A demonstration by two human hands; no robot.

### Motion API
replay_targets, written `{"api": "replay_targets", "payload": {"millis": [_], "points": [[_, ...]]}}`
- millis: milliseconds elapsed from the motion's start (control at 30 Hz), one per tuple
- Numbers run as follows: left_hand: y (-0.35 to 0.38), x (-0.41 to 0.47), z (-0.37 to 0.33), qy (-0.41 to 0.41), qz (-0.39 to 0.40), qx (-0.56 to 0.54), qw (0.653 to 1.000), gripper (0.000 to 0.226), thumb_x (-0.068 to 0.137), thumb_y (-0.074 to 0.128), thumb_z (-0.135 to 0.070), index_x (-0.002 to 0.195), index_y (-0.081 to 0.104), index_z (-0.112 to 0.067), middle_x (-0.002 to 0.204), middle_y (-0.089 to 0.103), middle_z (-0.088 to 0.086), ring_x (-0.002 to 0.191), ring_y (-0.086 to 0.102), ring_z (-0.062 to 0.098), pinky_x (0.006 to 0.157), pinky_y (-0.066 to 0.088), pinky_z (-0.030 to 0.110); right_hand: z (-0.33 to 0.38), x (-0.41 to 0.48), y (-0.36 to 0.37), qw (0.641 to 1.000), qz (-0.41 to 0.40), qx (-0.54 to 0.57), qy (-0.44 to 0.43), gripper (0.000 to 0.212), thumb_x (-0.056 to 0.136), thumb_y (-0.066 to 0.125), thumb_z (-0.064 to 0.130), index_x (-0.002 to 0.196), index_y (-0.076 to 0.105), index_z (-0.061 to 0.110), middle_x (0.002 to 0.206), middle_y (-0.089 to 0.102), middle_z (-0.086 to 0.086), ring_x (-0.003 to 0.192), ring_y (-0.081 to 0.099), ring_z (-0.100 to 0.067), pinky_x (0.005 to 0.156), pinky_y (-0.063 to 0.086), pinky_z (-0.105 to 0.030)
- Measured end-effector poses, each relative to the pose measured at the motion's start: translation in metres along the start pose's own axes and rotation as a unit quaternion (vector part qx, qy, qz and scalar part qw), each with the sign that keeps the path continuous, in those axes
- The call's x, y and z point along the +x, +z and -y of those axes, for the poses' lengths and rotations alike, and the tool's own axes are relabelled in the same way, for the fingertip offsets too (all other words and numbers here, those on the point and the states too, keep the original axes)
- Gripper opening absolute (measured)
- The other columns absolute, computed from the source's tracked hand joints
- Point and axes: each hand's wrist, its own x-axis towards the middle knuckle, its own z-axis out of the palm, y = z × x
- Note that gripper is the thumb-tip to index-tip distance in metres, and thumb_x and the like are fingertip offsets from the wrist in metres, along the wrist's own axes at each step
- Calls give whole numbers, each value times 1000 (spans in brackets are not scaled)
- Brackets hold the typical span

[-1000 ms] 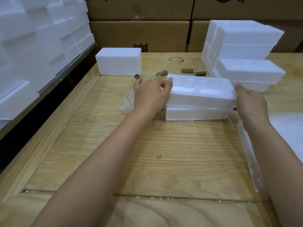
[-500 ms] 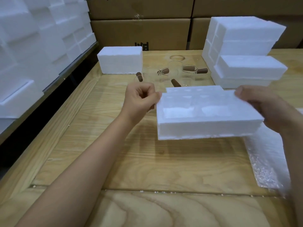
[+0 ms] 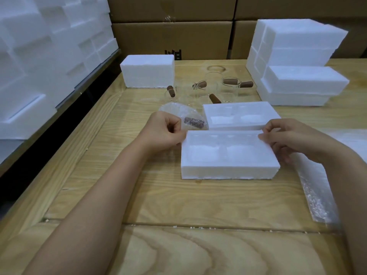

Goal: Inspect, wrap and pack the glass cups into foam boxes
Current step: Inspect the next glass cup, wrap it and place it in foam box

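Two open foam box halves lie on the wooden table, hollows up. My left hand [image 3: 163, 129] pinches the left far corner of the near half [image 3: 228, 155], and my right hand [image 3: 288, 137] grips its right end. The far half [image 3: 238, 116] lies just behind it. A glass cup wrapped in bubble wrap [image 3: 186, 118], its brown handle showing through, lies behind my left hand. Several bare glass cups with brown wooden handles [image 3: 208, 90] stand further back.
A closed foam box [image 3: 148, 71] sits at the back left and a stack of foam boxes [image 3: 297, 62] at the back right. Bubble wrap sheets [image 3: 317, 191] lie at the right. Foam pieces [image 3: 39, 56] pile up left; cardboard cartons [image 3: 172, 36] stand behind.
I lifted the top foam half off the lower one, turned it hollow side up and brought it toward me onto the table. The wrapped cup behind my left hand is now uncovered.
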Motion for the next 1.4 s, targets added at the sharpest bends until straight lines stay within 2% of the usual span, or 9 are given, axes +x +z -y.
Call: {"api": "replay_targets", "payload": {"millis": [133,233,333,433,567,733,867,1067,1400], "points": [[-7,-6,-6,158,-158,76,972,41,76,65,-16,55,30,-23,50,26,-14,46,26,4,48,21,16,3,-1,4,997,-64,-50,-10,26,85,69,28,75,56,8,56,60,-6,42,48,-18,39,33,-23],[-17,-2,-1,158,-235,49,958,20,66,62,-12,80,48,-16,74,46,-7,67,41,2,61,32,16,15,-2,12,948,-273,-122,-109,26,86,65,40,71,59,19,64,57,2,57,50,-9,53,36,-27],[-24,-2,15,-1,-125,-18,992,78,58,61,-12,131,39,-23,125,45,4,113,46,13,85,35,9,46,3,33,911,-291,-169,-238,11,89,59,38,85,62,29,78,55,7,74,49,-1,65,34,-26],[-23,0,30,-97,-7,-54,994,108,65,76,-14,152,12,-26,136,38,-6,126,41,10,92,37,12,69,25,63,912,-167,-286,-243,29,93,54,40,116,64,27,102,43,1,113,37,-21,88,23,-26],[-18,7,37,-90,-11,2,996,88,73,84,-21,146,35,-22,133,50,-12,122,50,7,101,41,24,81,49,97,893,-96,-385,-211,42,93,50,50,126,60,26,111,33,-2,119,26,-27,96,21,-31],[-15,8,37,-66,-86,-2,994,61,65,88,-29,114,53,-34,103,59,-24,92,55,-19,72,40,0,83,61,109,902,-109,-377,-180,37,95,50,45,119,63,20,119,37,-5,119,27,-27,94,22,-29],[-12,8,26,-36,-199,-44,978,61,58,88,-38,103,48,-46,106,59,-23,99,56,-12,79,44,6,86,55,107,933,-122,-248,-230,34,97,50,26,129,55,19,120,53,-4,118,38,-24,93,30,-22],[-4,5,0,75,-245,9,967,74,56,83,-53,114,37,-52,111,49,-34,96,57,-2,76,46,8,80,30,85,933,-167,-66,-313,22,87,67,12,105,64,25,87,57,22,76,53,9,68,37,-1],[10,6,-3,124,-143,25,982,64,77,69,7,135,50,-9,125,59,4,100,63,23,83,55,30,44,10,69,914,-238,38,-328,33,81,72,11,93,59,38,83,63,19,78,60,-5,76,47,-20]]}}
